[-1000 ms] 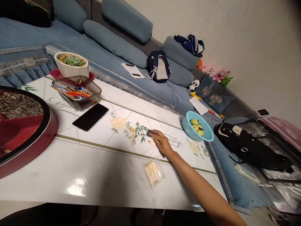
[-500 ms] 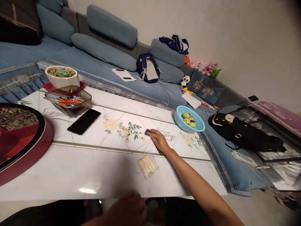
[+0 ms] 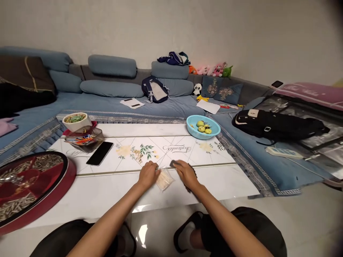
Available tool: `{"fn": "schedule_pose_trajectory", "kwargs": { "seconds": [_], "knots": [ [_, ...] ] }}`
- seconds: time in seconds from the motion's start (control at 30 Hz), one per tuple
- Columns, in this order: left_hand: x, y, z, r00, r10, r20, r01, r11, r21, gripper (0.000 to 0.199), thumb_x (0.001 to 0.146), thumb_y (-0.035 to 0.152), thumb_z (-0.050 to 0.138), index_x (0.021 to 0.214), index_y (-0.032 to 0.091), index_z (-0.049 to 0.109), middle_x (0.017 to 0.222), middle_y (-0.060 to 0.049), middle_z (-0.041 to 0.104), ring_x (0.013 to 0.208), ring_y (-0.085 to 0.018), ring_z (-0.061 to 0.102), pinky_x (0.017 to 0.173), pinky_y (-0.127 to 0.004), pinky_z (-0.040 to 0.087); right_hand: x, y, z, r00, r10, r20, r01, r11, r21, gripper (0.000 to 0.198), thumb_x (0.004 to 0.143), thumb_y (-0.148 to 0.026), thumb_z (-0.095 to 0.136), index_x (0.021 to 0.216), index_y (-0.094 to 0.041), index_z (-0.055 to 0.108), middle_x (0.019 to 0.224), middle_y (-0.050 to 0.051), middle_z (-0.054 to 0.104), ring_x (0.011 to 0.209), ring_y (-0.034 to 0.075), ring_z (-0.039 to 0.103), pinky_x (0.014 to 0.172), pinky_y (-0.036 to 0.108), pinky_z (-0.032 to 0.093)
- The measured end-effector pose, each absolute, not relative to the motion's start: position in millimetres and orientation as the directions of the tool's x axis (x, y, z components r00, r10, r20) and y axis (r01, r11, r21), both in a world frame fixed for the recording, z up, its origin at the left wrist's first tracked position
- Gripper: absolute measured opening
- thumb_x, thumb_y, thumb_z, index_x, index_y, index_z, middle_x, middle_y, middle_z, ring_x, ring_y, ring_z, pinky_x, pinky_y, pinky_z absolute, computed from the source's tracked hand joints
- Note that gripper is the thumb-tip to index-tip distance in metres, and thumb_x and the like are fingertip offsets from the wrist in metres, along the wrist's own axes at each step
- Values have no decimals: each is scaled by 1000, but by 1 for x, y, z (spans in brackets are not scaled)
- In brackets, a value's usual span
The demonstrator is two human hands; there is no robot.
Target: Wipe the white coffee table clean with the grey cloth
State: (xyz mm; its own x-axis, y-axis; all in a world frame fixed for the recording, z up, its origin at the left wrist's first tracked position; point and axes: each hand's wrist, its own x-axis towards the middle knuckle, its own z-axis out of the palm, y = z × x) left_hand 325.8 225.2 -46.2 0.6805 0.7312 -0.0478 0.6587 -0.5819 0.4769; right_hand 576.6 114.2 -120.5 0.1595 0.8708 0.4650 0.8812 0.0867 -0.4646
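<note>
Reaching onto the marble-print table (image 3: 107, 192), left hand (image 3: 149, 175) has come up from the near edge to the left side of the clear packet of toothpicks (image 3: 164, 180); fingers curled at its edge, cannot tell if they pinch it. Right hand (image 3: 187, 174) has drawn back nearer the packet's right side, still gripping a dark object (image 3: 172, 163), identity unclear, mostly under the palm. Packet lies flat between the hands, so two-handed work on it looks possible now
</note>
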Motion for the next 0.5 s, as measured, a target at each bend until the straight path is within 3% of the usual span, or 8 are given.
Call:
{"fn": "schedule_pose_trajectory", "kwargs": {
  "seconds": [0.07, 0.17, 0.27, 0.33, 0.43, 0.5],
  "knots": [
    [330, 226, -46, 696, 717, -44, 644, -595, 480, 15, 103, 22, 58, 109, 18, 71, 117, -15, 69, 116, -32, 63, 100, -41, 48, 583, 74, -126, 91, 873, 480, 886, 149, -439, 39, 107, -28, 54, 137, -34, 79, 145, 7, 74, 138, 31, 66, 114, 54, 57],
    [326, 221, -45, 727, 686, -42, 608, -613, 504, 19, 104, 15, 50, 95, 20, 66, 111, -12, 71, 110, -27, 64, 98, -35, 47, 621, 49, -122, 213, 851, 480, 889, 35, -456, 37, 106, -30, 54, 131, -30, 82, 140, 10, 75, 133, 34, 69, 111, 56, 58],
    [325, 215, -43, 728, 683, -55, 606, -604, 518, 10, 105, 27, 59, 110, 19, 63, 115, -12, 71, 111, -28, 65, 94, -35, 48, 643, 76, -109, 449, 747, 491, 845, -176, -504, 38, 100, -24, 53, 120, -22, 86, 130, 16, 77, 124, 36, 71, 111, 59, 57],
    [330, 213, -43, 705, 705, -75, 633, -578, 515, 22, 101, 32, 66, 118, 19, 59, 117, -14, 70, 112, -31, 64, 90, -36, 47, 631, 102, -105, 509, 698, 504, 823, -224, -521, 40, 97, -18, 52, 120, -21, 85, 128, 16, 78, 124, 34, 71, 114, 57, 55],
    [341, 216, -44, 681, 725, -105, 651, -534, 539, 4, 100, 24, 59, 99, 22, 57, 104, -12, 69, 104, -30, 64, 84, -36, 43, 586, 115, -111, 438, 735, 517, 851, -154, -503, 40, 96, -16, 56, 122, -25, 85, 130, 11, 78, 125, 29, 71, 114, 49, 57],
    [340, 221, -44, 694, 711, -114, 620, -509, 597, 16, 101, 22, 53, 85, 23, 51, 92, -8, 65, 93, -26, 62, 79, -34, 41, 561, 98, -119, 317, 793, 521, 880, -40, -474, 40, 98, -18, 57, 126, -28, 83, 135, 9, 77, 128, 29, 70, 113, 48, 58]
  ]
}}
